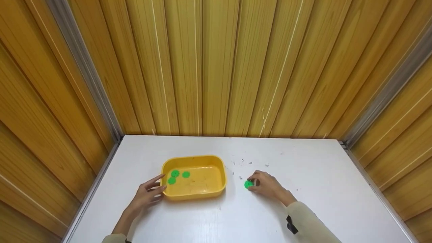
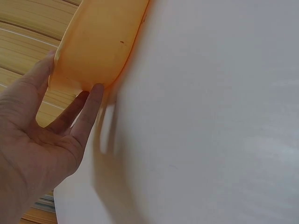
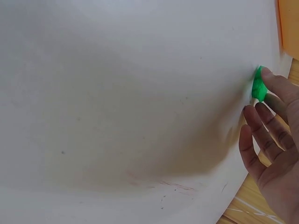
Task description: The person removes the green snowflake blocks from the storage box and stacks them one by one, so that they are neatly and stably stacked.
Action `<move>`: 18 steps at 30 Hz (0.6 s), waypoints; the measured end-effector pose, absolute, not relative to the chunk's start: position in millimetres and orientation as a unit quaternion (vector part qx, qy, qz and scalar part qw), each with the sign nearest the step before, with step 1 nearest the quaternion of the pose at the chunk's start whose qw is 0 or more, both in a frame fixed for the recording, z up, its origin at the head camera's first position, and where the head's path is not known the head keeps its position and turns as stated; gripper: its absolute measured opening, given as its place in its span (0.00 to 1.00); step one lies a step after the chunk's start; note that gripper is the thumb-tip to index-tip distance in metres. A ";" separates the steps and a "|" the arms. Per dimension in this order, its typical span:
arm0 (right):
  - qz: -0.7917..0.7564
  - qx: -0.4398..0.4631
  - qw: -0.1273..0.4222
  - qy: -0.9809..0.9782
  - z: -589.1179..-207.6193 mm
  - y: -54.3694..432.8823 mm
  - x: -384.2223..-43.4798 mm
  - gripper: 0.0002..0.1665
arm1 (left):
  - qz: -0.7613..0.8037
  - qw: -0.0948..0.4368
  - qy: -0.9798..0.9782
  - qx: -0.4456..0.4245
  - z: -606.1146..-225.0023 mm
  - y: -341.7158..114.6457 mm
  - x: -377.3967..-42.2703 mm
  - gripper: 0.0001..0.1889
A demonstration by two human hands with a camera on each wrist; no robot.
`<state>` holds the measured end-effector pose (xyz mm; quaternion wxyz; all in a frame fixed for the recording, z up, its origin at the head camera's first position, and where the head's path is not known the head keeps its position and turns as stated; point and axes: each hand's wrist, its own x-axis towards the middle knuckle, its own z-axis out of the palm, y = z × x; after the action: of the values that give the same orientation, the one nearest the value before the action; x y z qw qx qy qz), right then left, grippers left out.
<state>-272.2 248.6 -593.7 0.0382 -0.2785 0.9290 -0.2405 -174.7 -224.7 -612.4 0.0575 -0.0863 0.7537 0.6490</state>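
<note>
A green disc (image 1: pixel 248 184) is pinched between the thumb and fingers of the right hand (image 1: pixel 269 186), at the worktop (image 1: pixel 216 221), to the right of the tub (image 1: pixel 202 183). Three more discs (image 1: pixel 186 174) lie inside the tub, toward its left end. The left hand (image 1: pixel 143 199), fingers spread and fairly straight, touches that end.

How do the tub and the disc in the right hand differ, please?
The tub is yellow, the disc green. The tub is far larger than the disc. The left hand touches the tub; the right hand pinches the disc. Each has a hand on it.
</note>
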 end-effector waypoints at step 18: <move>-0.241 -0.263 0.041 0.933 -595.0 249.0 -273.5 0.20 | 0.650 0.054 0.752 -0.097 -611.6 -223.3 -175.3 0.31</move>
<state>-273.5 249.0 -595.0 0.0410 -0.2633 0.9331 -0.2413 -175.3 -223.3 -611.6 0.0539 -0.0972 0.7522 0.6495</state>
